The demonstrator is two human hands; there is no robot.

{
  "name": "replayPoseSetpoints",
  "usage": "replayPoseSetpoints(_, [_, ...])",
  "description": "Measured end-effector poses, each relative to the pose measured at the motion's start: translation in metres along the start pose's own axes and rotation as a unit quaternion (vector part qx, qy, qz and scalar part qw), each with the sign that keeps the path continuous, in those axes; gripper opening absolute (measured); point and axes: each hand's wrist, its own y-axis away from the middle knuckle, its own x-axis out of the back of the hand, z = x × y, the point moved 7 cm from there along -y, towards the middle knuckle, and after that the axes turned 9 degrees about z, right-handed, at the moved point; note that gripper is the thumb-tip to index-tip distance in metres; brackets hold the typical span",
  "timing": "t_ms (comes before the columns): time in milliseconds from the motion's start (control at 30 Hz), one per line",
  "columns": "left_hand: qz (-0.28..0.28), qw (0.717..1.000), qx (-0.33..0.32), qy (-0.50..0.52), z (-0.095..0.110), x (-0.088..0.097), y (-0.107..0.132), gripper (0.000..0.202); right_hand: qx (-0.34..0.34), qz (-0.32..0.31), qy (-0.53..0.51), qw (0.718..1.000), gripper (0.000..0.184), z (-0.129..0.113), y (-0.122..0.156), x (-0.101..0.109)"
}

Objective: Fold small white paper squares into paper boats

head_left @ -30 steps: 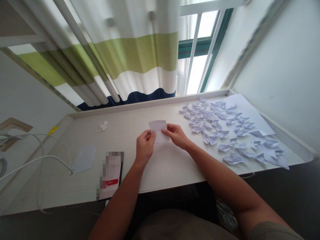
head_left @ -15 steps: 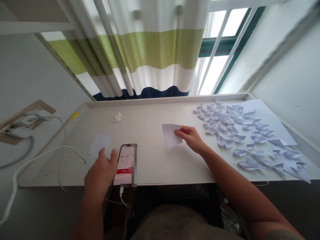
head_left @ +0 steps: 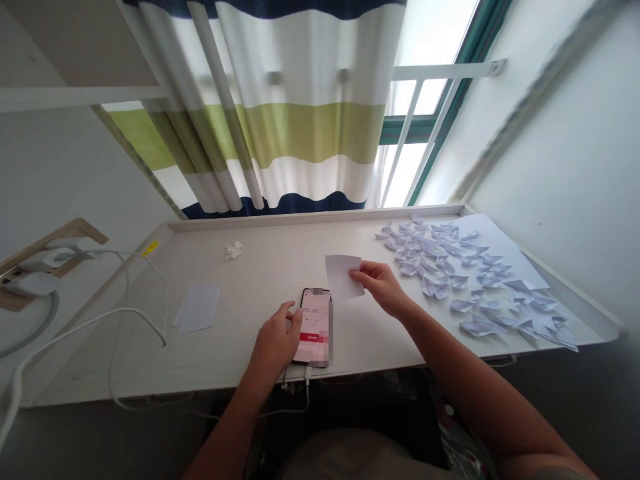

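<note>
My right hand (head_left: 381,285) pinches a small white sheet of paper (head_left: 343,276) by its right edge, holding it just above the pale desk (head_left: 250,293). My left hand (head_left: 277,340) rests on the left side of a phone (head_left: 314,326) that lies near the desk's front edge, its thumb on the screen's edge. The phone's screen shows a timer and a red bar, and a cable runs from its bottom end.
Several small folded white paper boats (head_left: 450,267) are spread over the desk's right side, partly on a large white sheet (head_left: 505,247). A small paper stack (head_left: 197,306) and a crumpled scrap (head_left: 233,251) lie on the left. White cables (head_left: 90,320) trail from a wall socket. A striped curtain hangs behind.
My left hand let go of the paper, went to the phone at the left and now sits on it nearer the middle. The right hand kept the paper.
</note>
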Motion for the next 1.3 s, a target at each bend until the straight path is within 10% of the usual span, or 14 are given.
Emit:
replayPoseSetpoints(267, [-0.057, 0.995, -0.054, 0.060, 0.041, -0.033, 0.003, 0.039, -0.017, -0.002, 0.005, 1.000, 0.034, 0.000, -0.013, 0.020])
replayPoseSetpoints(633, [-0.067, 0.890, -0.127, 0.434, 0.124, -0.009, -0.111, 0.038, 0.063, -0.024, 0.001, 0.998, 0.036, -0.041, -0.064, -0.002])
replayPoseSetpoints(967, [-0.108, 0.855, -0.025, 0.506, 0.078, -0.060, -0.116, 0.036, -0.037, 0.022, -0.064, 0.997, 0.029, 0.030, -0.061, 0.012])
replayPoseSetpoints(1300, [-0.107, 0.871, -0.068, 0.475, 0.073, -0.066, -0.111, 0.026, -0.040, 0.020, -0.030, 0.999, 0.034, 0.036, -0.057, 0.018])
